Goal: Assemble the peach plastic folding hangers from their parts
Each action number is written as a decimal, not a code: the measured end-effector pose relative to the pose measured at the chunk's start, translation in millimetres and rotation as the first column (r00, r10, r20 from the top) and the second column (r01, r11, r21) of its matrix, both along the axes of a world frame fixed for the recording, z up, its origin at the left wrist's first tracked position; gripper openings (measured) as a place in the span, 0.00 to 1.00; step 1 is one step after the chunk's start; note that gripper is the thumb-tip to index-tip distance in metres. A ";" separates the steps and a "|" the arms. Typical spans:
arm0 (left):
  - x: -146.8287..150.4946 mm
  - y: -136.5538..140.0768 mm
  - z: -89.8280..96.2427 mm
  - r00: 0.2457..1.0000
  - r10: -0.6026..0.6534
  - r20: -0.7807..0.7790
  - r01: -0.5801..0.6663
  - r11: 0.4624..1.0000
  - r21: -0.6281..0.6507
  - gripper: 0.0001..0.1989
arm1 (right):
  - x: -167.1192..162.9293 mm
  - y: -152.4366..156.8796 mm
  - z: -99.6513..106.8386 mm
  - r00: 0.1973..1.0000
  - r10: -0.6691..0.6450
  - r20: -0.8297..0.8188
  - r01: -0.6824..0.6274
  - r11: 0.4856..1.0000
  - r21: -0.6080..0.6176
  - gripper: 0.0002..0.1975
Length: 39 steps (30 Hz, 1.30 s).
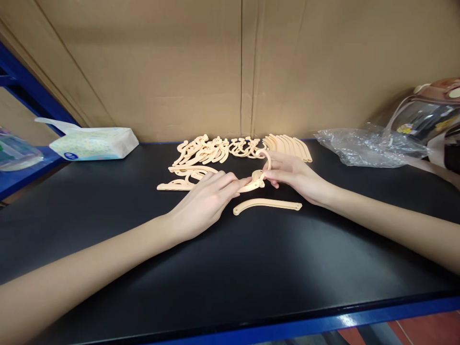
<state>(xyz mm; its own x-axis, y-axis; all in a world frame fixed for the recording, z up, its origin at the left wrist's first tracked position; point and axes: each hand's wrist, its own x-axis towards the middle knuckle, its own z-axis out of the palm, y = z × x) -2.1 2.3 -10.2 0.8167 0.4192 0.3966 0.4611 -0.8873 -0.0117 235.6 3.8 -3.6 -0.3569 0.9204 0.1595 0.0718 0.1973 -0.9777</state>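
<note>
My right hand (287,175) pinches a beige curved plastic hook (269,163) between thumb and fingers. Its lower end meets a beige hanger arm (247,188), which my left hand (206,203) grips with its fingers over the near end. Where the two pieces touch, I cannot tell whether they are joined. Just in front of both hands a single curved hanger arm (268,205) lies on the black table. Behind my left hand are hanger pieces that look put together (179,178), partly hidden by the fingers.
At the back lie a pile of hanger arms (204,149), several loose hooks (244,146) and a row of arms (291,146). A tissue pack (95,143) is at left. Crumpled clear plastic (366,146) and a clear bottle (424,115) stand right. Cardboard (172,72) closes the back.
</note>
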 end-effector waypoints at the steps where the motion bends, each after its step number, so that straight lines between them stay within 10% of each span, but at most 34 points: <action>1: 0.1 -0.2 0.3 1.000 0.001 -0.003 -0.001 1.000 0.005 0.22 | -0.5 -0.1 0.4 1.000 -0.005 0.008 0.005 1.000 0.007 0.24; 27: 1.9 -2.0 2.5 0.995 0.048 -0.089 -0.046 0.999 0.023 0.21 | -3.6 -4.5 2.0 0.989 -0.080 0.127 0.052 0.977 0.207 0.03; 39: 3.4 -2.3 3.8 0.990 0.058 -0.125 -0.050 0.996 0.069 0.21 | -2.7 -4.0 -4.6 0.975 -0.146 0.166 0.101 0.962 0.255 0.29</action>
<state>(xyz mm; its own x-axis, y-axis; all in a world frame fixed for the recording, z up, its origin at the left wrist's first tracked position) 1.3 0.0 -6.3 0.8390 0.4407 0.3191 0.4994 -0.8565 -0.1304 232.9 -0.2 -8.2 -0.2866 0.9004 0.3273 0.2822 0.4058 -0.8693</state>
